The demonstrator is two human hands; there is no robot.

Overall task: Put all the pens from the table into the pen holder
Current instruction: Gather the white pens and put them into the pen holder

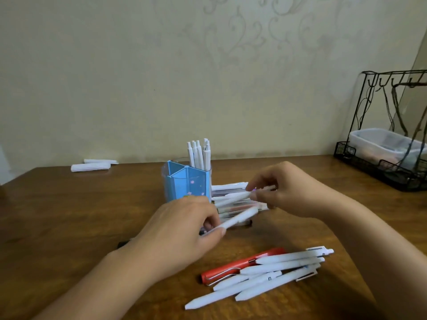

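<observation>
A blue pen holder (pixel 184 184) stands mid-table with several white pens (pixel 199 154) upright in its back compartment. My left hand (pixel 182 234) pinches a white pen (pixel 240 218) that slants up to the right. My right hand (pixel 291 190) grips another white pen (pixel 238 195) above a flat pile of pens (pixel 233 205) right of the holder. Closer to me lie several white pens (pixel 265 276) and a red pen (pixel 233 266). A dark pen (pixel 123 244) pokes out under my left wrist.
The wooden table (pixel 69 215) meets a patterned wall. Two rolled white papers (pixel 92 166) lie at the back left. A black wire rack (pixel 388 135) with a clear plastic box (pixel 381 144) stands at the back right.
</observation>
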